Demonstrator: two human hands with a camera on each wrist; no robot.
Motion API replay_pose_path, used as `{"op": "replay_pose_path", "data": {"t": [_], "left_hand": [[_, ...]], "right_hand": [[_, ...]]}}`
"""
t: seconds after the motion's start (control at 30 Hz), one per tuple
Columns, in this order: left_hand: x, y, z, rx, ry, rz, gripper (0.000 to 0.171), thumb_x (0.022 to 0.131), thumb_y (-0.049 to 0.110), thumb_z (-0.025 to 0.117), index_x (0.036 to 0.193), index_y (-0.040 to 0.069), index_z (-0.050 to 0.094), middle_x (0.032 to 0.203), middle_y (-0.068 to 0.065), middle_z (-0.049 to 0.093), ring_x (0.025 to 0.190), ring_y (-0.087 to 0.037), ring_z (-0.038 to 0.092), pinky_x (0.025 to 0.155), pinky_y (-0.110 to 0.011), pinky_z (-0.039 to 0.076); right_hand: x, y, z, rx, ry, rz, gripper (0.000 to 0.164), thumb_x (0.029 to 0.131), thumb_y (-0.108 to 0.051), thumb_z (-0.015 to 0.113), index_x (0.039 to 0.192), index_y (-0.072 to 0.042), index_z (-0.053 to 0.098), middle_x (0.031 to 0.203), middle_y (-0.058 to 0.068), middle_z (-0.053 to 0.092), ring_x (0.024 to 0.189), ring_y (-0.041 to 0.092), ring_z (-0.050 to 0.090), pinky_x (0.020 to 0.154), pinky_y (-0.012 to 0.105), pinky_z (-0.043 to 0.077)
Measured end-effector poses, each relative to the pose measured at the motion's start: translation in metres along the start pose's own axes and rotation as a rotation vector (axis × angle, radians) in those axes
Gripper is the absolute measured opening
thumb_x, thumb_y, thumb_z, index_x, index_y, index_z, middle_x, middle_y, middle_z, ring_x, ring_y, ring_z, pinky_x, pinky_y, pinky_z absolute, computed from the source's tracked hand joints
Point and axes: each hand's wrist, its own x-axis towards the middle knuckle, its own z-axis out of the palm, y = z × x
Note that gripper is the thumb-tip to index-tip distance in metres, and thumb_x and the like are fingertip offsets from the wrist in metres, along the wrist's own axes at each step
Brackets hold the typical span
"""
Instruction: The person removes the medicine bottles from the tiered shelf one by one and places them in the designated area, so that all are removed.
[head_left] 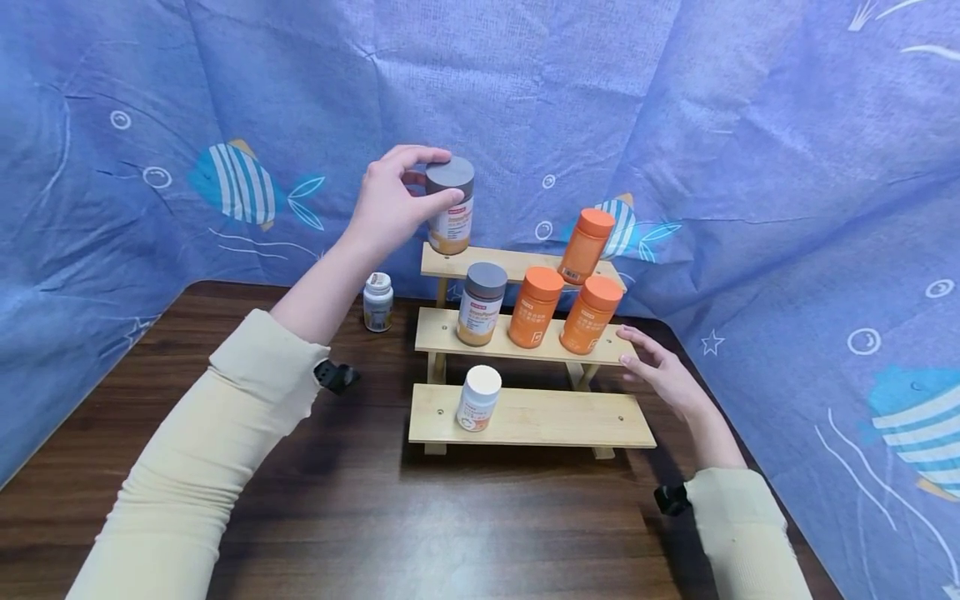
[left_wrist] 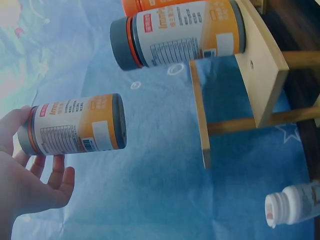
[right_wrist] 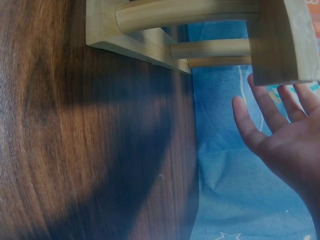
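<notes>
My left hand (head_left: pixel 393 200) grips the grey lid of a white-and-yellow supplement jar (head_left: pixel 452 218) by its sides, fingers and thumb around it. In the left wrist view this jar (left_wrist: pixel 75 125) hangs apart from the shelf boards. A matching jar (head_left: pixel 482 305) stands on the middle step of the wooden rack (head_left: pixel 450 333), beside two orange jars (head_left: pixel 536 308). One more orange jar (head_left: pixel 585 248) is on the top step. By the right end of the middle step is my right hand (head_left: pixel 663 375), fingers loosely spread and holding nothing; whether its fingertips touch the wood I cannot tell.
On the bottom step, left of its middle, stands a white bottle (head_left: pixel 478 400). Left of the rack, a small white bottle (head_left: pixel 378 302) sits on the dark wooden table (head_left: pixel 480 525). Blue fish-printed cloth (head_left: pixel 517 100) hangs behind and along the right side.
</notes>
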Motion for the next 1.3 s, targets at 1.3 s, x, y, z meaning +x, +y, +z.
{"op": "replay_pose_path", "data": {"t": [1.3], "left_hand": [[-0.03, -0.09, -0.083, 0.164, 0.038, -0.235, 0.057, 0.083, 0.045, 0.067, 0.134, 0.026, 0.054, 0.145, 0.003, 0.04, 0.121, -0.022, 0.046, 0.092, -0.044, 0.042]], "right_hand": [[0.001, 0.003, 0.0, 0.007, 0.006, -0.003, 0.057, 0.096, -0.027, 0.056, 0.146, -0.011, 0.033, 0.156, 0.008, 0.02, 0.118, -0.001, 0.044, 0.09, 0.045, 0.05]]}}
